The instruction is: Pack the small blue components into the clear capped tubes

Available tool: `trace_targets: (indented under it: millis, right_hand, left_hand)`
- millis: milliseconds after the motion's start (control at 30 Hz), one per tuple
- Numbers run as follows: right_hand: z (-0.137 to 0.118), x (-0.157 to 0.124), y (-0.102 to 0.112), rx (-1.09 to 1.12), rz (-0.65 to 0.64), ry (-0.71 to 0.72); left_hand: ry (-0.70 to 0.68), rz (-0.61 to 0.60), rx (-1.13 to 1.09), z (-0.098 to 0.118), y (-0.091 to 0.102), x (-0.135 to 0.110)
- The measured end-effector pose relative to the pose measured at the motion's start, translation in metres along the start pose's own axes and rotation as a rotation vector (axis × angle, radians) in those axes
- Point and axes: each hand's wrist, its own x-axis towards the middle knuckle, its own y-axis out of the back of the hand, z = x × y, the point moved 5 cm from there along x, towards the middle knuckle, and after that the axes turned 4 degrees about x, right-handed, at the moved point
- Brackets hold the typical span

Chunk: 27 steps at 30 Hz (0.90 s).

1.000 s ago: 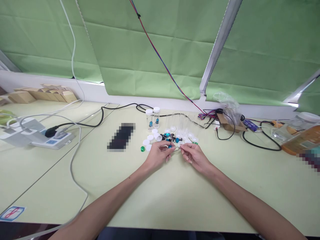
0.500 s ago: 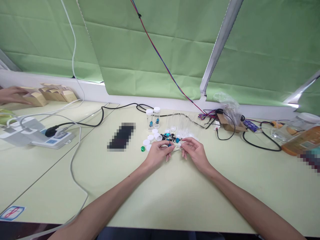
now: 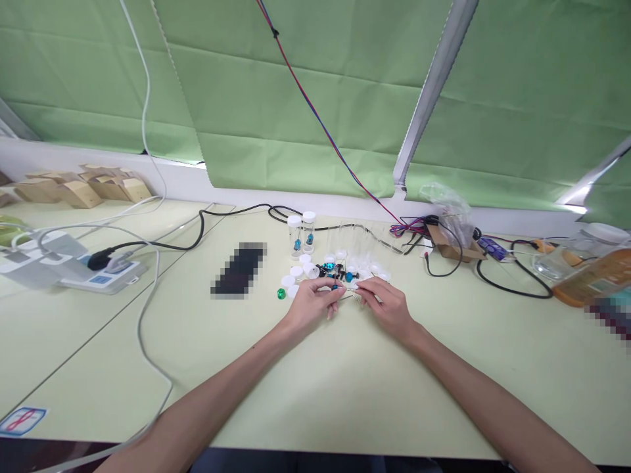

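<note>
My left hand point(image 3: 311, 303) is closed in a pinch on a small blue part point(image 3: 335, 287) at the near edge of a heap of small blue and black parts and white caps point(image 3: 345, 268). My right hand point(image 3: 387, 305) rests on the table just right of it, fingers curled together over something too small to make out. Two capped clear vials point(image 3: 302, 234) with blue parts inside stand upright behind the heap. A small green part point(image 3: 280, 294) lies left of my left hand.
A dark blurred-out flat object point(image 3: 239, 269) lies to the left. A white power strip point(image 3: 106, 270) with a black plug and cables sits far left. Wooden blocks point(image 3: 79, 189) line the back left. A small cardboard box with a plastic bag point(image 3: 451, 226), black cables and jars stand right.
My right hand has lowered and curled back onto the table by the heap. Another person's hand that showed at the wooden blocks half a second ago is gone. My left hand has barely moved.
</note>
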Motion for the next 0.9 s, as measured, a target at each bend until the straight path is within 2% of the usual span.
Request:
trace_targets:
  millis: [200, 567, 900]
  right_hand:
    - [0.006, -0.004, -0.002, 0.038, -0.017, -0.025]
    - [0.006, -0.001, -0.003, 0.074, -0.066, -0.272]
    - [0.010, -0.005, -0.013, 0.332, -0.077, -0.596]
  left_hand:
    - [-0.024, -0.014, 0.012, -0.005, 0.001, 0.003]
    - [-0.036, -0.007, 0.032, -0.007, 0.001, 0.002]
    - [-0.040, 0.002, 0.067, -0.008, 0.002, 0.003]
